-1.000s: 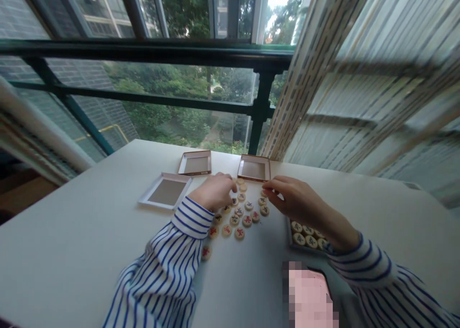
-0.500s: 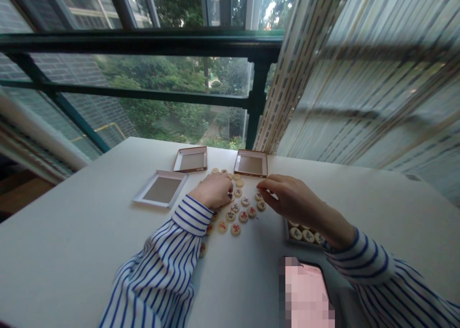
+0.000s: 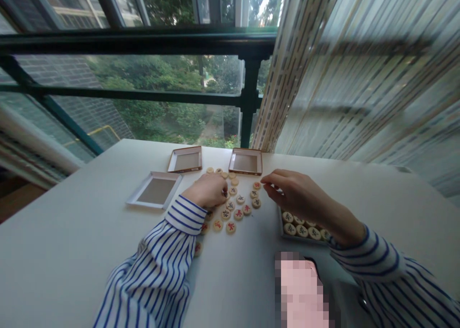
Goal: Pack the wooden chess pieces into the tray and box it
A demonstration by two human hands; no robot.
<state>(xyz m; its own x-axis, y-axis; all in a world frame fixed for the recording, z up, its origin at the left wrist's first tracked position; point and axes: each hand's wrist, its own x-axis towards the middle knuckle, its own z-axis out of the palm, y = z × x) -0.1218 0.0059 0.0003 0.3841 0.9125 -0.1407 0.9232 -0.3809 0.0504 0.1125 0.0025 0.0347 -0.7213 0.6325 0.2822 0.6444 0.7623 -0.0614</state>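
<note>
Round wooden xiangqi pieces with red or dark characters lie scattered in the middle of the white table. My left hand is low over the left part of this group, fingers curled in. A dark-lettered piece shows at its fingertips; what lies under the palm is hidden. Just right of the group hovers my right hand, thumb and fingers slightly apart, with nothing visible between them. Its fingertips are beside a red-lettered piece. Below that hand, a box holds rows of dark-lettered pieces, partly covered by my forearm.
Three shallow, open box parts stand toward the back: a white one at left, a brown-edged one behind it, and another at centre. A phone with a blurred-out pink screen lies in front. Railing and curtain border the table.
My right hand has moved slightly right relative to the pieces, and a red-lettered piece now shows by its fingertips. More of the filled box is visible. My left hand stays over the group. The view has shifted slightly.
</note>
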